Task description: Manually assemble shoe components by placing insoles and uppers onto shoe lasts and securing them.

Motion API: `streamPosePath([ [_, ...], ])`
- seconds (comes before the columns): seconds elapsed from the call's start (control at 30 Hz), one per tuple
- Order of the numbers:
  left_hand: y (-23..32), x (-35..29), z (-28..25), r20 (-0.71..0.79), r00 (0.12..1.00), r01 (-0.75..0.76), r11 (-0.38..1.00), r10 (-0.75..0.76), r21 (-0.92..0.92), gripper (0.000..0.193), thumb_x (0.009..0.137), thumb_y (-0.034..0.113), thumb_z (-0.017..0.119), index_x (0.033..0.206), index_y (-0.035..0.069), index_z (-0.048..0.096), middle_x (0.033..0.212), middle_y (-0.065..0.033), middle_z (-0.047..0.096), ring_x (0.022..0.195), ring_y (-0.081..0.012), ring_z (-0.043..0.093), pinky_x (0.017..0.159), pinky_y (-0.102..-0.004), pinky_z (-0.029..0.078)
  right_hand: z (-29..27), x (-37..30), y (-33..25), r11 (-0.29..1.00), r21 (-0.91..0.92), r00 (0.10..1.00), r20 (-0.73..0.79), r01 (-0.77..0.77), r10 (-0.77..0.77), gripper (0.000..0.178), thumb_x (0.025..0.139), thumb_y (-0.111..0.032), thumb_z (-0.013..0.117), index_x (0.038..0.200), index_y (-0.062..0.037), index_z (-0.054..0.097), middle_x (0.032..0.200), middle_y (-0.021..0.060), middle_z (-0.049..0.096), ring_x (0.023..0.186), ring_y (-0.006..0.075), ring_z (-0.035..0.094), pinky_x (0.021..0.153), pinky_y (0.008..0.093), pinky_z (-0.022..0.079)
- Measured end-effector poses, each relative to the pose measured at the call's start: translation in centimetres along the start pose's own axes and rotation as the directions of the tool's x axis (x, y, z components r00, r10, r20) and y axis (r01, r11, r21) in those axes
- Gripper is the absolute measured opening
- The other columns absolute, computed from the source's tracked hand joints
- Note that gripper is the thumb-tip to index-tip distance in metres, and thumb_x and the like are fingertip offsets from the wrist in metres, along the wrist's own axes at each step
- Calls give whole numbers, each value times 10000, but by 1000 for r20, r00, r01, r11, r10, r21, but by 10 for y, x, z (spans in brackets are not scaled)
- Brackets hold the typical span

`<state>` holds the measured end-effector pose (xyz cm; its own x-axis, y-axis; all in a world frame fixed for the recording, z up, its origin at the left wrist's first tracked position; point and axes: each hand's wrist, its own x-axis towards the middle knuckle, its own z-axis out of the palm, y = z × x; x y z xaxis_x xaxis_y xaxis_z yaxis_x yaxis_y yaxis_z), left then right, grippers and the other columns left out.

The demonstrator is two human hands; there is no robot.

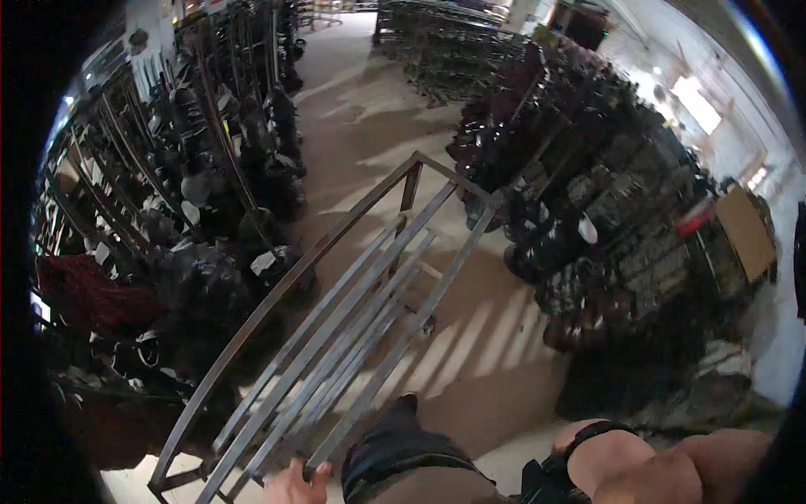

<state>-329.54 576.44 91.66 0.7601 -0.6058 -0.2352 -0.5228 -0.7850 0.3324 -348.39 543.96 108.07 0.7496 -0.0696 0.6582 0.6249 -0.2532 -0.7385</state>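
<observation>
A bare metal rack (365, 296), framed in square tube with several parallel bars, stretches away in front of me. At its near end my left hand (295, 485) is closed around a bar, low in the picture. My right arm comes in at the lower right with a dark band around it. The fingers of my right hand (561, 438) are not clear, and whether it holds anything cannot be made out. A black object (541, 480) lies close beside it, too dark to name. Between my hands show my dark clothes (407, 441).
Dense rows of hanging dark goods (193, 181) line the left side. More dark, shiny goods (579, 193) are piled at the right, with a brown cardboard piece (745, 233) by them. A pale floor aisle (340, 109) runs between, toward further racks (453, 50) at the back.
</observation>
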Motion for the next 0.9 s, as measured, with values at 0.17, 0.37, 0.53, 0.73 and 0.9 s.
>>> streamPosePath([
  [0.17, 121, 120, -4, 17, 980, 201, 976, -200, -82, 447, 806, 437, 610, 783, -9, 592, 603, -199, 579, 609, -399, 585, 562, -451, 444, -149, 35, 48, 998, 69, 999, 48, 1, -5, 96, 780, -48, 585, 839, 10, 635, 846, 133, 639, 693, 300, 614, 618, 379, 488],
  [0.37, 235, 261, 11, -198, 953, 217, 973, -230, -83, 403, 780, 402, 654, 734, 11, 567, 574, -179, 555, 571, -387, 563, 521, -437, 420, -337, 69, 165, 984, 179, 992, 125, -13, -10, 86, 783, -44, 589, 836, 7, 633, 838, 126, 636, 696, 293, 612, 621, 372, 485],
  [0.53, 298, 370, 10, -197, 930, 312, 950, -310, -22, 457, 760, 457, 648, 927, 32, 637, 675, -181, 635, 631, -360, 624, 590, -435, 473, -488, 124, 241, 963, 262, 983, 180, -64, 16, 77, 786, -41, 592, 834, 5, 632, 832, 121, 634, 698, 287, 610, 623, 366, 482],
  [0.73, 368, 512, 5, -193, 900, 396, 918, -392, -20, 452, 756, 475, 643, 899, 46, 636, 710, -169, 641, 690, -348, 624, 630, -429, 462, -615, 226, 342, 934, 316, 963, 254, -167, 86, 67, 790, -37, 595, 832, 2, 630, 825, 114, 632, 701, 281, 607, 626, 358, 479],
  [0.9, 424, 639, -16, -150, 868, 466, 881, -474, -84, 435, 774, 474, 626, 820, 43, 593, 637, -182, 603, 623, -372, 598, 564, -456, 439, -675, 303, 459, 917, 319, 948, 281, -241, 151, 58, 793, -34, 598, 830, 0, 629, 819, 108, 630, 704, 275, 605, 629, 352, 476],
])
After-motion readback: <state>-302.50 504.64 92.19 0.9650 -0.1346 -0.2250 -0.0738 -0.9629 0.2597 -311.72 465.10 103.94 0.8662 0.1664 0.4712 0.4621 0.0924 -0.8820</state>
